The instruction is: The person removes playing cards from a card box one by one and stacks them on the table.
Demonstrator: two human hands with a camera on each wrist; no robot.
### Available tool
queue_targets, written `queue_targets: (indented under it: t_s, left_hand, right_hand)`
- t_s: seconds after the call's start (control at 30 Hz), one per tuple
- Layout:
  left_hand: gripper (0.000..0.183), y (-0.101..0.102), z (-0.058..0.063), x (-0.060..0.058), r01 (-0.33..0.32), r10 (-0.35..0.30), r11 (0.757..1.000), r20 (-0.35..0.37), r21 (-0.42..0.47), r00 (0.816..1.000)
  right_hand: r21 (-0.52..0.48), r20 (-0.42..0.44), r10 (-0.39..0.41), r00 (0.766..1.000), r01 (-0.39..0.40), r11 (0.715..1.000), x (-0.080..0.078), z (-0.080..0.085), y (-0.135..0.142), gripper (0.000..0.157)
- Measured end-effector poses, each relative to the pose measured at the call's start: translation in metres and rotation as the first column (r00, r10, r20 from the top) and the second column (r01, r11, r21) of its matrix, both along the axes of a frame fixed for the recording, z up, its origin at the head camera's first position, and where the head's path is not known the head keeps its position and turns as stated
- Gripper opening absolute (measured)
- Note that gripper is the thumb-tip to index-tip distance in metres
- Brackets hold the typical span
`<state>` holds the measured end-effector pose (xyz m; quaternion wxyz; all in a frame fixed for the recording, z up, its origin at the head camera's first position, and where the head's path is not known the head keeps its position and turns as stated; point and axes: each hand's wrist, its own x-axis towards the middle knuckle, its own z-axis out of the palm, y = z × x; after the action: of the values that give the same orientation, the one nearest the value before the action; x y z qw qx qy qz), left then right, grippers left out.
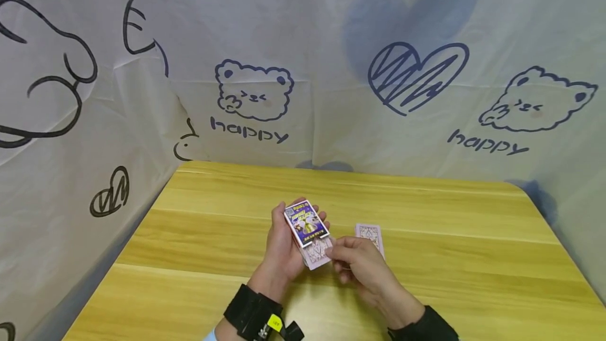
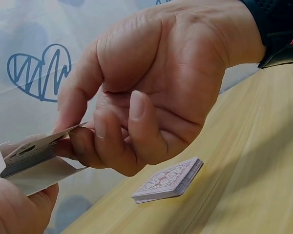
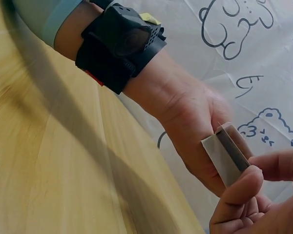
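Card box held near 1 card stack partly behind right hand.

The left hand cups upward; the right hand pinches.

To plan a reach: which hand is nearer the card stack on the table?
Right. The right hand partly covers the card stack in the head view; the left hand, holding the box, is farther left.

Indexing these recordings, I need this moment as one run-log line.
left hand: holds card box | right hand: pinches cards partly out of box's open end | card stack: on table
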<state>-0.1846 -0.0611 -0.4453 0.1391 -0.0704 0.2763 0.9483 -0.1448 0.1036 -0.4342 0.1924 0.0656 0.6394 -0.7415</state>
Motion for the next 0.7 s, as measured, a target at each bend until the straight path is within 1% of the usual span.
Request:
queue_targets:
  t_s: [0.1, 0.27, 0.37, 0.53, 0.7]
  left_hand:
    - [0.054, -0.0015, 0.0004, -0.0002, 0.008, -0.008, 1.0, 0.002, 0.002, 1.0]
    - [0.055, -0.0031, 0.0001, 0.0, 0.014, -0.014, 1.0, -0.016, -0.003, 1.0]
    - [0.056, -0.0035, -0.0001, -0.0002, 0.017, -0.017, 1.0, -0.013, -0.007, 1.0]
    - [0.055, -0.0046, -0.0003, -0.0023, 0.022, -0.022, 1.0, 0.012, -0.005, 1.0]
    - [0.055, -0.0063, -0.0006, -0.0049, 0.009, -0.009, 1.0, 0.034, -0.005, 0.999]
  right_hand:
    - [-0.004, 0.013, 0.011, 1.0, -0.01, 1.0, -0.0009, -0.0014, 0.0011, 0.021]
    - [0.041, 0.021, -0.011, 1.0, 0.01, 0.999, -0.0022, -0.0037, 0.0013, 0.029]
    - [0.053, 0.015, -0.005, 1.0, 0.005, 0.999, -0.0024, -0.0033, 0.0023, 0.027]
    - [0.043, -0.005, 0.044, 0.999, -0.044, 0.998, -0.0024, -0.0009, 0.0056, 0.024]
    - [0.055, -0.018, 0.099, 0.995, -0.098, 0.994, -0.0025, 0.0001, 0.0101, 0.023]
